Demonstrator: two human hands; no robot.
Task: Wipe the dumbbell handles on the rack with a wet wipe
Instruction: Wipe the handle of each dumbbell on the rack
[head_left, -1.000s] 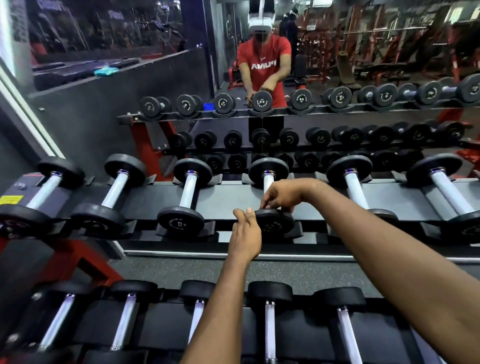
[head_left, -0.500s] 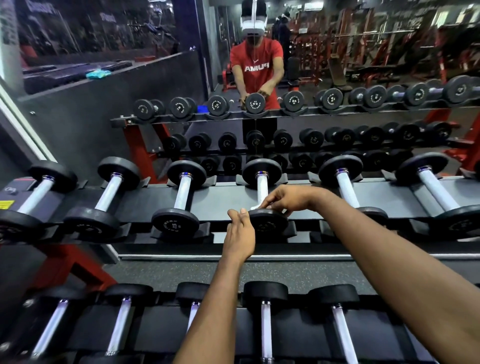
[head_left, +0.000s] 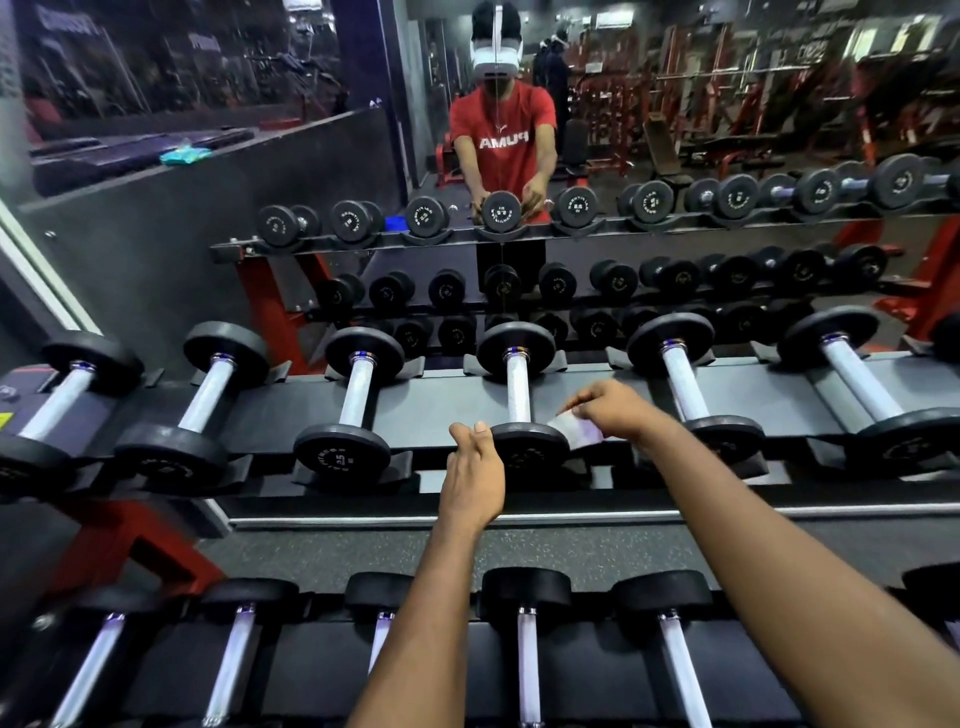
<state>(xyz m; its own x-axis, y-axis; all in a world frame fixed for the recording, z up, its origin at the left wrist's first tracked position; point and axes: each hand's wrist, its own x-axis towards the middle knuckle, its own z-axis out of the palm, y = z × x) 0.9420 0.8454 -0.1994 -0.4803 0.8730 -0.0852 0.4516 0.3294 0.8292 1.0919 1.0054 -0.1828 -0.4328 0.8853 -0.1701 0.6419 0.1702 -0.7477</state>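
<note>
black dumbbells (head_left: 517, 395), silver handles (head_left: 518, 387), white wipe (head_left: 579, 431)

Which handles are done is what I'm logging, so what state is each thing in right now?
middle dumbbell: lying in its rack cradle, handle uncovered.
left hand: fingers curled at the middle dumbbell's near end, holding it.
right hand: pinches the wet wipe.
wet wipe: off the handle, beside the middle dumbbell's near end.
rack: holds a row of dumbbells, all seated.
</note>
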